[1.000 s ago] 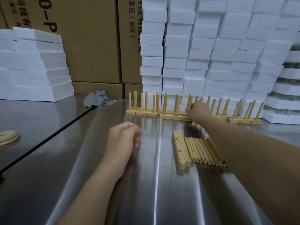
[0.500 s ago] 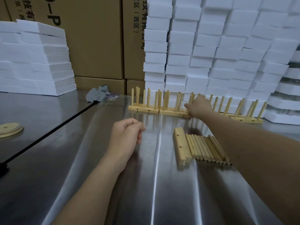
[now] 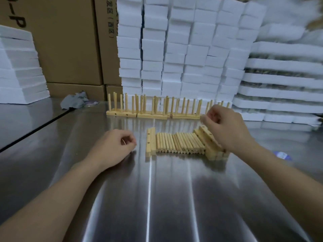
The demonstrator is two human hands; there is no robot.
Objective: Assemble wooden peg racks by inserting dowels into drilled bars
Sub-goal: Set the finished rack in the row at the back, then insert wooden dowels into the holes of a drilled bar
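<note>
Now, left hand (image 3: 113,147): fingers loosely curled, empty, resting on the table (image 3: 157,198).
Right hand (image 3: 227,130): fingers curled above the right-hand bars (image 3: 208,142); any grip, cannot tell.
Dowels (image 3: 180,143): loose, lying side by side between 2 groups of bars.
Racks (image 3: 152,109): upright in a row at the table's far side.

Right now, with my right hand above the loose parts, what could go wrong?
The right hand hangs over bars tilted against the dowels; a bump could slide them off. The round dowels lie loose on the smooth metal table and might roll. The finished racks stand close behind, so a wide reach could topple one.
</note>
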